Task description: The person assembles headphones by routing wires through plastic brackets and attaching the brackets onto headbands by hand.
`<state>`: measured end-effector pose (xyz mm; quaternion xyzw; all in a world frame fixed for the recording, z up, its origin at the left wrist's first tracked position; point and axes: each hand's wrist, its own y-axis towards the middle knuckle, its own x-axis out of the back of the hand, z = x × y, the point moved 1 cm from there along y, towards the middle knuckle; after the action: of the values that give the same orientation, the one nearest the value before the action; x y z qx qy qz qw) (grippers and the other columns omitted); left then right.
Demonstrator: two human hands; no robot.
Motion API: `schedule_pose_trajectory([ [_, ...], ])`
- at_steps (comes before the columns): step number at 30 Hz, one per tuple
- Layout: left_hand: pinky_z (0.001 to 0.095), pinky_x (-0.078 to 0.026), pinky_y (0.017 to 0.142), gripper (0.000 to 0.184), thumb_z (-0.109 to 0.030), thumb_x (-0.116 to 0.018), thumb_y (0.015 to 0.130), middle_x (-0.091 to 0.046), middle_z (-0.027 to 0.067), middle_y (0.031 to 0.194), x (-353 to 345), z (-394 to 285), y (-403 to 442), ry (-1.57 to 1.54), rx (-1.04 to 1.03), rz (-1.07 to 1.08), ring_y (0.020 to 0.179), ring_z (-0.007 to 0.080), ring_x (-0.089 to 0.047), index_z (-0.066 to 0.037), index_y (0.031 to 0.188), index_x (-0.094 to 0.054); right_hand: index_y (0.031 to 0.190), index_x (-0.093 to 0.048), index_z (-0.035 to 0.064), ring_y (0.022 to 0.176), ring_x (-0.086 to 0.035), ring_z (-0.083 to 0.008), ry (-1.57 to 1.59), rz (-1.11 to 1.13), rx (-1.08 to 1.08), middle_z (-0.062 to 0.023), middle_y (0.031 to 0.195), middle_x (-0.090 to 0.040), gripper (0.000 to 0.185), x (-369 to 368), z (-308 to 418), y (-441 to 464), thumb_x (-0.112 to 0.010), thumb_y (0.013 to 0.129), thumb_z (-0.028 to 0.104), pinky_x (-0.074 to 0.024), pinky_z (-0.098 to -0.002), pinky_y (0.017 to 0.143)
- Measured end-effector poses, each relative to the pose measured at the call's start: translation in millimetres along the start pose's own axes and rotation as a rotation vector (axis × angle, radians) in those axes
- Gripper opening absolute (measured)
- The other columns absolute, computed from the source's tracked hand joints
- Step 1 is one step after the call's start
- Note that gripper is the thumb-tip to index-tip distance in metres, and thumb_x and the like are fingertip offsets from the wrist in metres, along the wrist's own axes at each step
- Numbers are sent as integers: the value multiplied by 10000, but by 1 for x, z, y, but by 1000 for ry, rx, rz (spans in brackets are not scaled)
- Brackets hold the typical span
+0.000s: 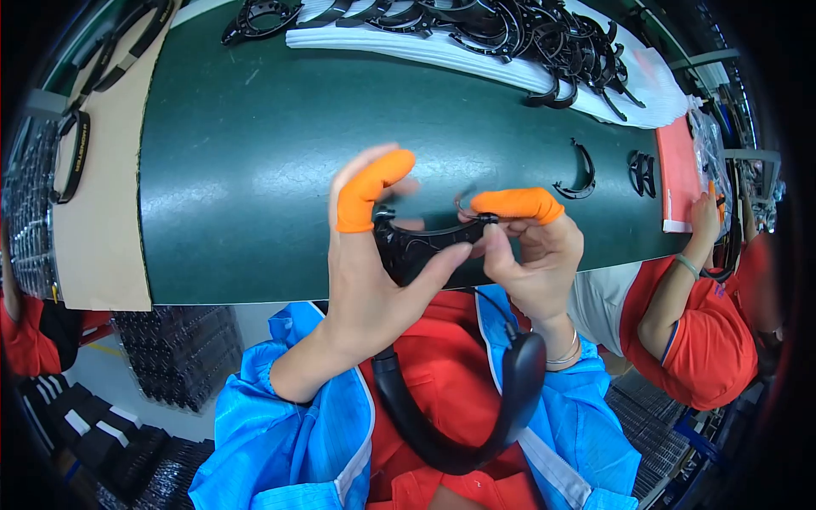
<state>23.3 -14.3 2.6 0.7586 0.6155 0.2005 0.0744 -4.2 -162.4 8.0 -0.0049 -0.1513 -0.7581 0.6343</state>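
Here, my left hand [361, 280] is half curled, its thumb pressed along the curved black part [406, 246] and its orange-covered finger raised in an arch. My right hand [544, 255] is pinched nearly closed, thumb and orange-covered finger meeting at the part's right end. The part sits between both hands, over the near edge of the green table [255, 170].

Room: green surface runs from my fingertips to the white layered sheets [365, 47] at the far edge. On the left it meets the straight edge of a tan board [106, 212]; on the right, a red sheet [676, 161].

Materials: the held part is glossy, hard-looking, bowed, with a thin wire near it; finger covers matte, slightly wrinkled. Heaped on the sheets are shiny black curved pieces [510, 34]. Beyond my right hand lie a slim crescent piece [585, 177] and, farther right, small black pieces [643, 173]. Lettered black bands [78, 157] rest on the board. A smooth black U-shaped band [450, 455] hangs at my chest. A co-worker in red [714, 340] is at right.
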Motion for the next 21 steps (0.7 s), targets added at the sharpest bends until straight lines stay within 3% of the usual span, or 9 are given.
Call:
schedule_pose_trajectory([
  [2,223,-444,717,685,71,-620,660,-429,114,1089,-2,6,-12,-246,222,135,851,122,-529,-5,1229,-247,881,-577,-32,636,-600,-105,113,-6,-85,-74,748,-616,202,1,-3,1,-573,680,-57,-476,-200,592],
  [3,186,-436,651,723,78,-617,657,-487,96,978,-4,11,-14,-229,148,149,774,91,-528,-8,1250,-212,888,-573,-36,657,-600,-111,89,29,-58,-82,769,-616,205,2,-4,2,-573,685,-53,-476,-203,607],
  [6,150,-404,580,703,77,-617,656,-506,60,874,-2,10,-13,-138,194,153,668,56,-502,-10,1237,-230,922,-557,-46,719,-604,-134,-10,119,2,-107,818,-618,236,8,-3,3,-587,688,-45,-477,-214,642],
  [9,138,-367,529,681,81,-610,659,-497,40,854,-2,11,-15,-149,205,152,598,29,-457,-15,1224,-241,950,-542,-47,740,-608,-144,-31,163,42,-117,842,-616,267,9,-1,3,-599,690,-54,-483,-224,651],
  [12,137,-359,512,661,81,-607,662,-496,33,841,-2,10,-14,-168,212,121,568,20,-438,-18,1212,-253,980,-499,-62,803,-597,-172,39,211,-58,-174,901,-591,309,8,1,0,-589,687,-96,-483,-248,694],
  [21,135,-343,478,677,89,-604,655,-503,33,837,-2,12,-14,-127,157,178,521,10,-424,-21,1223,-253,984,-472,-67,700,-599,-154,84,131,-108,-188,875,-588,300,5,-2,-6,-590,709,-88,-498,-233,640],
])
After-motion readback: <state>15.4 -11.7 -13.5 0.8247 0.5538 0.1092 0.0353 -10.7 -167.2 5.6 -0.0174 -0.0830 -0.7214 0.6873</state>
